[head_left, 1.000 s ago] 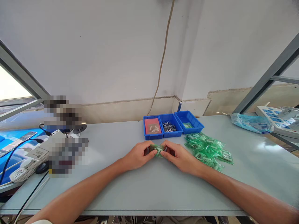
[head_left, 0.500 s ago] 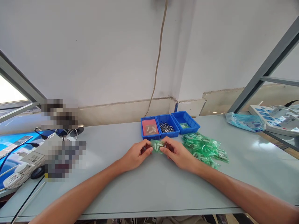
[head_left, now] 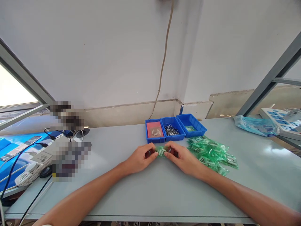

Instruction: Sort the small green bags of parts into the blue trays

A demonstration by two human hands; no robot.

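Between my two hands is a small green plastic bag (head_left: 161, 152) with several short pale cylindrical pieces in it. My left hand (head_left: 142, 157) pinches its left edge between thumb and fingers. At the opposite edge, my right hand (head_left: 182, 157) pinches it the same way. Just beyond the hands stand three blue bins in a row. The left bin (head_left: 148, 133) holds a pink sheet and a clear bag of pale pieces. Loose metal pins (head_left: 171, 130) fill the middle one. In the right bin (head_left: 197, 127) lies a small green packet.
A heap of filled green bags (head_left: 211, 150) lies right of my right hand. Further right are a blue plastic package (head_left: 256, 125) and a white power strip (head_left: 282, 119). Power strips and cables (head_left: 35, 163) crowd the left side. Metal frame bars slope down at both sides.
The whole view has shifted slightly, with bins and hands appearing further right. Both hands keep their pinch on the green bag, which looks more bunched up between the fingers.
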